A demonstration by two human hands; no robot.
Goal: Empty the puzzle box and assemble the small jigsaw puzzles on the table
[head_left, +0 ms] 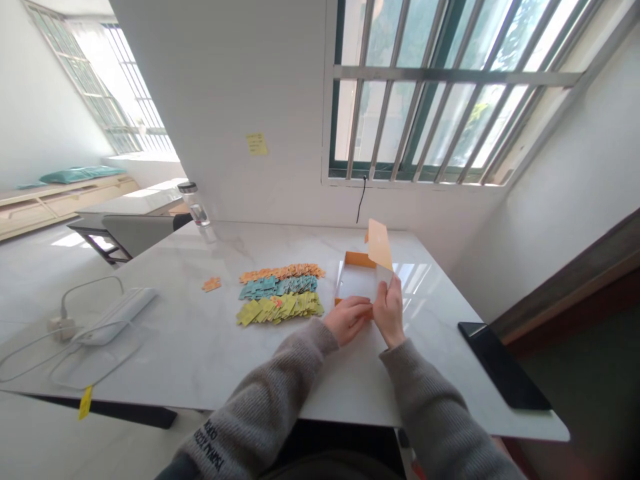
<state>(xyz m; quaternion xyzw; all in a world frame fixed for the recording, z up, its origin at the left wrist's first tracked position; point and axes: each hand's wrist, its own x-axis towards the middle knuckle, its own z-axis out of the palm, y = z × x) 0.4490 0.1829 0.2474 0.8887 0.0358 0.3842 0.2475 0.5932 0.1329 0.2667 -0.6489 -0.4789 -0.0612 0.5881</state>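
An orange cardboard box (359, 259) with a white inside lies on the table, its lid (381, 247) tilted up along the right side. My left hand (350, 319) rests at the box's near edge, fingers together and pressed against it. At the near right corner my right hand (389, 309) grips the base of the raised lid between thumb and fingers. Left of the box, puzzle pieces lie in three overlapping rows: orange (283, 272), blue (278, 287) and green (280, 308). A small joined orange piece group (211, 285) sits apart, farther left.
On the white marble-look table (210, 360) a power strip (120, 317) with loose cables lies at the left. A lidded glass bottle (196, 205) stands at the far left corner. A black tablet-like slab (504, 365) lies by the right edge. The wall and barred window are behind.
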